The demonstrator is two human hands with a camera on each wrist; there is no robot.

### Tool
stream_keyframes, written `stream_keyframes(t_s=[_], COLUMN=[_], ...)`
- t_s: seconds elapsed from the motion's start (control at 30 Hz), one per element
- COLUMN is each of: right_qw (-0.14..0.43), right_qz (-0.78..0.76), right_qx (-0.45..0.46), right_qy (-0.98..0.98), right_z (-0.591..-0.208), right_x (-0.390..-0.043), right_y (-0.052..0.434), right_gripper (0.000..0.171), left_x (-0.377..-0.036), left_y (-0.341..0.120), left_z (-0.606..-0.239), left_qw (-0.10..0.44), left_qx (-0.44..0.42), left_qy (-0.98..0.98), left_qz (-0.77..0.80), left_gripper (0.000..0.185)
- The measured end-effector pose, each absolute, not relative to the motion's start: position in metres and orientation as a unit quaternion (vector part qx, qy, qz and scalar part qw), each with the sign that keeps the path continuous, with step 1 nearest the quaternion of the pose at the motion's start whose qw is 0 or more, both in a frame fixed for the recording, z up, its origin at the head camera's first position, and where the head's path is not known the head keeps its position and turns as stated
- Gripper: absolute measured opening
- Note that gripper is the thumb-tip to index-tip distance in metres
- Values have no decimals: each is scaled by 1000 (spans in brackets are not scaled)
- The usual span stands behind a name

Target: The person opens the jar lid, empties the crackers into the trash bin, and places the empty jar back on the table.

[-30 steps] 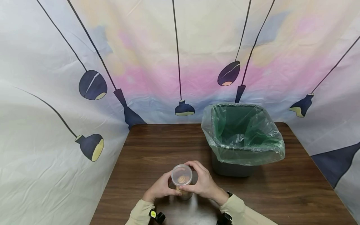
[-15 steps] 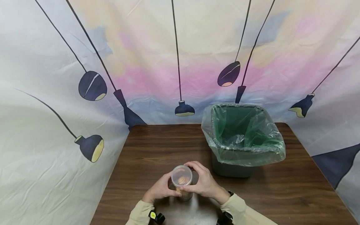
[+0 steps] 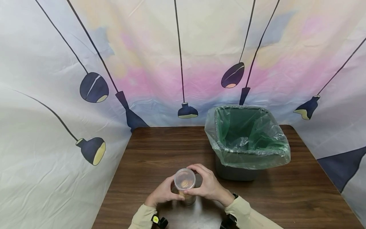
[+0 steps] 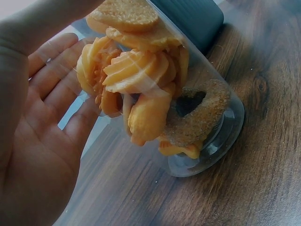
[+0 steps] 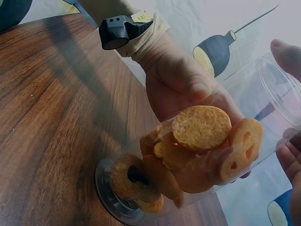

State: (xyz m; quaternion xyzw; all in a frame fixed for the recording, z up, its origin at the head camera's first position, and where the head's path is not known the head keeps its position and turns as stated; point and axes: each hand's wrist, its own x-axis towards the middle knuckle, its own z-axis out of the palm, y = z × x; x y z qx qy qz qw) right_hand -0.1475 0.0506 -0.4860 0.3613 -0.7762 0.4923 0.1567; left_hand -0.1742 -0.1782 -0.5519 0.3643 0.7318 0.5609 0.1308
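One clear jar (image 3: 185,182): appears upright, table (image 3: 166,149) beneath it.
Cookies (image 4: 136,70): heaped loose inside the jar.
Left hand (image 3: 162,191): clasped round the jar.
Right hand (image 3: 208,187): thumb and fingers gripping the jar's rim (image 3: 184,169).
Lined bin (image 3: 237,171): beyond the jar, to its right.
Jar's rim: a jerky, uneven twist here could tip the jar, probably breaking cookies.

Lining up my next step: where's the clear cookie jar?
At the lower centre of the head view, the cookie jar is held between the left hand and right hand, below and left of the lined bin.
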Motion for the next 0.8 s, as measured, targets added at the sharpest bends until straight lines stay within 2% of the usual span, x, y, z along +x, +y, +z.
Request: stream_keyframes(t_s=[0.8], right_qw=[137], right_qz=[485], right_qx=[411], right_qy=[-759], right_z=[-476], right_x=[-156], right_y=[56], right_gripper=[71], left_x=[-170], left_y=[-177], left_z=[-541], left_qw=[143], left_qx=[348], left_qy=[734], left_qz=[566], left_gripper=[79])
